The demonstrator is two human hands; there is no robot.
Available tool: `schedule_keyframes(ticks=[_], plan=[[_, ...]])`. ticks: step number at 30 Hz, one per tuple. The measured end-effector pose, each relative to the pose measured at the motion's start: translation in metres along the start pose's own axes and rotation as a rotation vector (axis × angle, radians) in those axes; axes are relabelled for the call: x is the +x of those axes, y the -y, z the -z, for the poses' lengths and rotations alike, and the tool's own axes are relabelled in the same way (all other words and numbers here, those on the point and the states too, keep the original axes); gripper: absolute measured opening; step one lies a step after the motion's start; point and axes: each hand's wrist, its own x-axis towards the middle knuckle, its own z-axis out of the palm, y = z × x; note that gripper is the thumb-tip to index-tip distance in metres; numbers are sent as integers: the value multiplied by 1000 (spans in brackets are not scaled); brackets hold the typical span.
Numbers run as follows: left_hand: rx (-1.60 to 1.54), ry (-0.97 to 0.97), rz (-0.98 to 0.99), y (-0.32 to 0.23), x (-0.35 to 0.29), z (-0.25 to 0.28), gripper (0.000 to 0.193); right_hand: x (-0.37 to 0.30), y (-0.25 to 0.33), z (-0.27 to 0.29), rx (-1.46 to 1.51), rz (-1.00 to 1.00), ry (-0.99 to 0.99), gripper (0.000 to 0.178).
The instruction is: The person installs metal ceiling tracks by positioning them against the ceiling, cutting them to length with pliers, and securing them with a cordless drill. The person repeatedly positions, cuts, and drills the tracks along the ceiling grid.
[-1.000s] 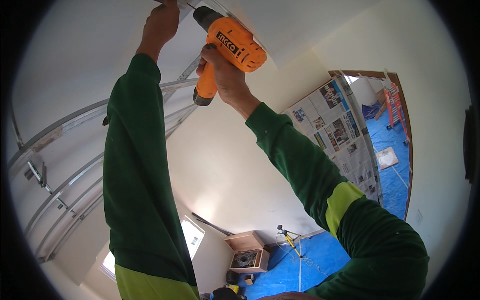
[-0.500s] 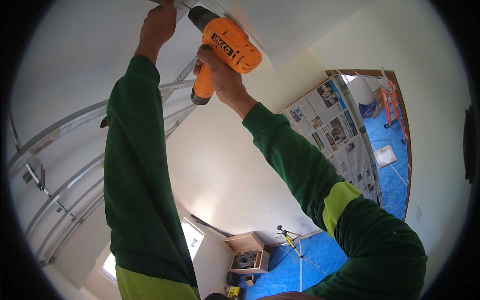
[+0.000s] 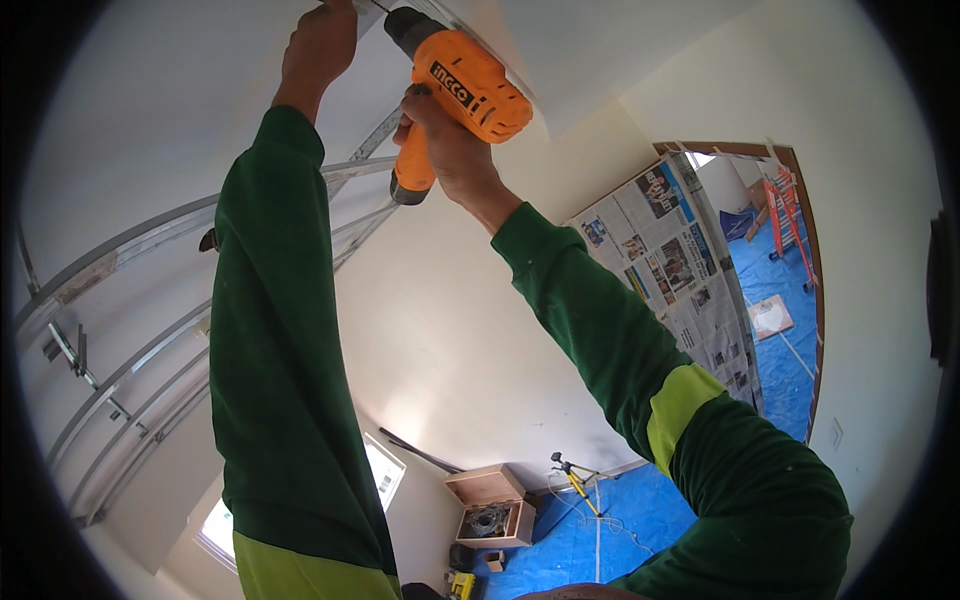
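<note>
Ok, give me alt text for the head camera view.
A right hand grips an orange cordless drill aimed up at the ceiling, beside the left hand raised against a metal ceiling track. Both sleeves are green.

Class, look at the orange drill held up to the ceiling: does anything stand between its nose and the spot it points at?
Nothing visible does. The right hand grips the drill, and its dark nose points straight up at the ceiling. The left hand is pressed to the ceiling just beside the nose, not in front of it. The tip itself is hard to make out.
</note>
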Motion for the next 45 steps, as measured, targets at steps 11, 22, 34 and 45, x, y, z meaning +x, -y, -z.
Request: schedule_keyframes(ticks=[11, 22, 34, 45], plan=[[-87, 74, 263, -40, -11, 25, 42, 4, -9, 5, -151, 92, 44, 8], [-14, 28, 199, -36, -12, 12, 39, 9, -4, 9, -235, 85, 41, 5], [-51, 55, 275, -45, -18, 18, 55, 9, -4, 11, -109, 51, 62, 5], [-67, 47, 315, -46, -20, 17, 55, 10, -9, 12, -177, 116, 84, 5]])
